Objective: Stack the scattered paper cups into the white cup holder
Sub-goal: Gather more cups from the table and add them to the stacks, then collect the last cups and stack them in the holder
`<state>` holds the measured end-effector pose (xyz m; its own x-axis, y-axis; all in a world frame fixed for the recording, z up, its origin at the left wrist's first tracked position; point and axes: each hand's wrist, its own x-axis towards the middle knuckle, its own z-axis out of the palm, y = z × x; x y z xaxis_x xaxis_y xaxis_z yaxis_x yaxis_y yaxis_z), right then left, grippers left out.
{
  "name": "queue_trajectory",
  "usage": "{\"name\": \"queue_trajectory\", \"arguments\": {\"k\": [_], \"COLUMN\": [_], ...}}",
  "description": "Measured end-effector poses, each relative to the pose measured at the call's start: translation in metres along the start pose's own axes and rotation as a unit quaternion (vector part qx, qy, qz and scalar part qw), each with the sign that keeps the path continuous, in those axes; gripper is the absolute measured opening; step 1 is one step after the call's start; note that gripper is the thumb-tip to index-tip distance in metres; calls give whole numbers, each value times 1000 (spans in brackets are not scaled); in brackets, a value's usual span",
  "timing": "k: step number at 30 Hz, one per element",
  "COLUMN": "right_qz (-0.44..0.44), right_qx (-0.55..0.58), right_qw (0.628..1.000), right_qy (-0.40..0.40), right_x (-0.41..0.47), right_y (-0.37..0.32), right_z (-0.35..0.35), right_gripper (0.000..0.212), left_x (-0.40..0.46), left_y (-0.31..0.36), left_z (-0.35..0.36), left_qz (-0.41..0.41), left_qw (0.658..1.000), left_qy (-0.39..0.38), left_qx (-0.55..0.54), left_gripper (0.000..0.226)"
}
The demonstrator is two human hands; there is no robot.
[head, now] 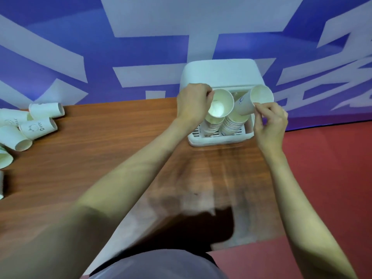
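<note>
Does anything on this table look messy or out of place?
Yes. Loose paper cups lie tipped on their sides in a heap at the table's far left edge, away from the white cup holder. Nothing looks spilled or torn.

a wooden table [104, 150] with brown grain fills the middle. behind the table stands a blue wall [141, 57] with big pale shapes on it. right of the table lies a red floor [330, 178] — plain, without pattern.

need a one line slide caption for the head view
Left hand and right hand each lower a paper cup over stacks in the white cup holder.
</note>
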<state>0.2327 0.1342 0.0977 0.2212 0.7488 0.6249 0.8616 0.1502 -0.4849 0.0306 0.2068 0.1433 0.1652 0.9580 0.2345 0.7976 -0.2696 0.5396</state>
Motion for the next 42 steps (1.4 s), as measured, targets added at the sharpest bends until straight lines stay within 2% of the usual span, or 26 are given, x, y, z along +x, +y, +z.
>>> {"name": "queue_trajectory", "arguments": {"k": [6, 13, 17, 21, 26, 28, 30, 32, 35, 38, 40, 42], "right_qz": [-19, -30, -34, -34, -19, -9, 3, 33, 101, 166, 186, 196], "right_qx": [3, -45, -60, -58, -45, -31, -15, -2, 43, 110, 127, 128], "right_qw": [998, 990, 980, 977, 979, 981, 985, 989, 985, 965, 958, 958], "right_qy": [-53, -128, -185, -204, -199, -192, -173, -142, -136, -169, -176, -168], "right_x": [-2, -16, -20, -23, -24, -27, -33, -40, -46, -44, -40, -36], "right_y": [20, 29, 32, 34, 36, 35, 34, 34, 46, 55, 55, 57], "right_z": [14, 36, 43, 45, 49, 51, 52, 52, 57, 68, 73, 78], "right_gripper": [17, 24, 28, 28, 26, 28, 31, 44, 77, 98, 102, 105], "left_x": [-1, -13, -23, -27, -29, -35, -47, -60, -67, -57, -49, -43], "left_y": [-6, -19, -26, -30, -27, -29, -32, -36, -42, -40, -35, -32], "left_z": [28, 54, 70, 80, 89, 94, 98, 104, 122, 136, 141, 145], "left_qz": [-15, -21, 10, -3, -54, -73, -99, -125, -188, -223, -224, -225], "left_qw": [999, 994, 990, 987, 988, 991, 989, 982, 967, 961, 959, 957], "left_qy": [-27, -58, -90, -119, -124, -111, -92, -81, -84, -63, -39, -23], "left_qx": [38, 88, 111, 106, 68, 13, -67, -119, -152, -153, -169, -179], "left_gripper": [27, 26, 47, 71, 74, 76, 90, 105, 110, 95, 80, 75]}}
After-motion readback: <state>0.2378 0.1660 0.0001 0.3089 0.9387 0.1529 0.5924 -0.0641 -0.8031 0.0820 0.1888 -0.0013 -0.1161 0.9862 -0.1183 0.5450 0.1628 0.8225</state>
